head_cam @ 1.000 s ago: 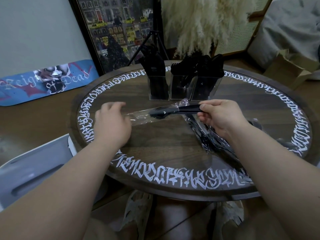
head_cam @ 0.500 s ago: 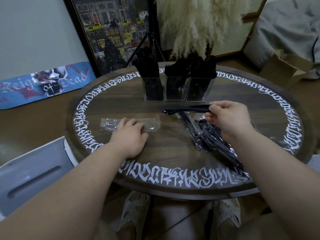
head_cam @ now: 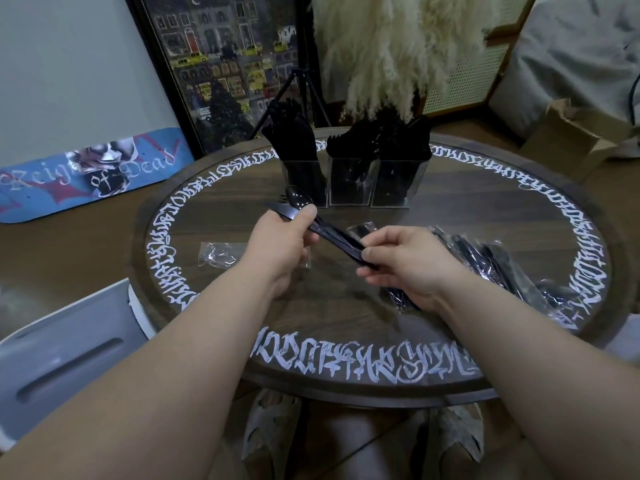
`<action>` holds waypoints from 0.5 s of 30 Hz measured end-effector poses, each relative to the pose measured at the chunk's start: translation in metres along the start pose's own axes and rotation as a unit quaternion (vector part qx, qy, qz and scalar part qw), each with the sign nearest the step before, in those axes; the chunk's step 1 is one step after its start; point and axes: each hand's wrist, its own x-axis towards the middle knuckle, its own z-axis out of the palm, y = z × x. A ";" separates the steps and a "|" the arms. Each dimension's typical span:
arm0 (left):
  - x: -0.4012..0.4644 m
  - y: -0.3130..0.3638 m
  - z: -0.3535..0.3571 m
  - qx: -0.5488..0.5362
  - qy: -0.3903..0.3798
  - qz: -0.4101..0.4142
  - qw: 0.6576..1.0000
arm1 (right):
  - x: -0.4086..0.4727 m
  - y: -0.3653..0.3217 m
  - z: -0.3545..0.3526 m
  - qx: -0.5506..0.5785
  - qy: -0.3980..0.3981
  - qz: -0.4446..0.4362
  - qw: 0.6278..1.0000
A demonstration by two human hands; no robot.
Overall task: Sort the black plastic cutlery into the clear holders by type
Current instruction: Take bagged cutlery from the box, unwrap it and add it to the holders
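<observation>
Item under handling: a small bundle of black plastic cutlery (head_cam: 313, 223), comprising at least a spoon and a fork; a knife may be among them but cannot be confirmed. The bundle is held clear of the counter (head_cam: 214, 199), angled from upper left to lower right, just in front of the clear holders (head_cam: 349, 181).

Hands: the left hand (head_cam: 280, 247) grips the bundle near the head end, thumb on top, with the spoon bowl and fork tines projecting beyond it toward the holders. The right hand (head_cam: 408, 261) pinches the handle ends between thumb and fingers. Both hands are closed on the same bundle, near one another.

Handling assessment: the pieces appear light, thin and stiff, with a glossy finish that is likely slippery when several are stacked. Judged brittle if bent; the tines are the weakest part. The best hold is mid-handle, where the section is flat and broad. Separating by type probably calls for one hand fixing the stack while the other slides a single piece out lengthwise.

Surroundings, taken from the holders: the three holders stand side by side at the far centre of the counter, all already dense with black cutlery. In front and to the left lies an empty clear wrapper (head_cam: 218, 256), partly behind the left wrist. In front and to the right lies a heap of wrapped cutlery packs (head_cam: 512, 271), not yet opened.
</observation>
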 end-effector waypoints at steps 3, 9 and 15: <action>0.001 0.002 0.001 -0.021 -0.005 -0.005 1.000 | 0.001 0.002 0.002 -0.031 -0.034 -0.007 0.999; 0.001 0.003 0.000 0.055 -0.042 0.047 0.996 | 0.003 0.002 -0.001 -0.190 -0.086 -0.044 0.977; -0.011 0.007 0.007 0.238 -0.131 0.164 0.948 | 0.009 -0.017 0.002 -0.176 0.048 -0.198 0.963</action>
